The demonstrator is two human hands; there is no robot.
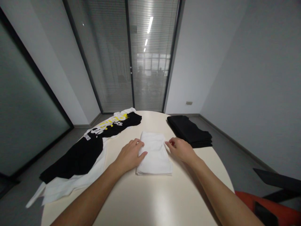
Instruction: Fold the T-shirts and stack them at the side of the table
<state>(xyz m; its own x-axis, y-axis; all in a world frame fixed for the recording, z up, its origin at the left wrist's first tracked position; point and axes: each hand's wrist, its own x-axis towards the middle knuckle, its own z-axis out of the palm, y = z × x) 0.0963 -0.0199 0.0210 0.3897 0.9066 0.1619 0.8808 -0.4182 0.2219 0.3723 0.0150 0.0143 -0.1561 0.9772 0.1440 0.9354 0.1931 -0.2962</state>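
Note:
A white folded garment (155, 157), stacked in several layers, lies on the table in front of me. My left hand (131, 153) rests at its left edge, with the thumb spread over the top and the fingers apart. At the right edge, my right hand (182, 150) has its thumb tip close to the cloth and its other fingers loosely curved, with a gap between them. Neither hand shows a grip on the fabric.
On the left of the pale table (150, 201), black and white printed shirts (82, 153) lie spread, hanging past the edge. Folded black garments (189, 131) are stacked at the right. A red chair (263, 204) stands beside the table at lower right.

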